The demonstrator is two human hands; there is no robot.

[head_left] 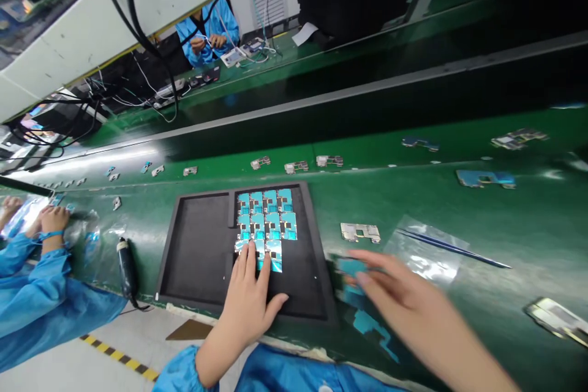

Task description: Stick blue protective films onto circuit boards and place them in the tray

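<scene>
Blue-faced boards (272,219) are apparently steadied by the spread left hand (248,300); at right, a blue piece (351,266) is pinched by the right hand (400,288).

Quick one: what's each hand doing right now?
Left hand: open, fingers resting on the blue-covered boards in the black tray, gripping nothing.
Right hand: closed, seemingly pinching a blue piece; motion blur hides its details.

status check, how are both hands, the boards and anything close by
Left hand spread, fingertips on blue-faced boards in black tray. Right hand at blurred blue piece, grip unclear. Close by: tweezers, clear bag.
</scene>
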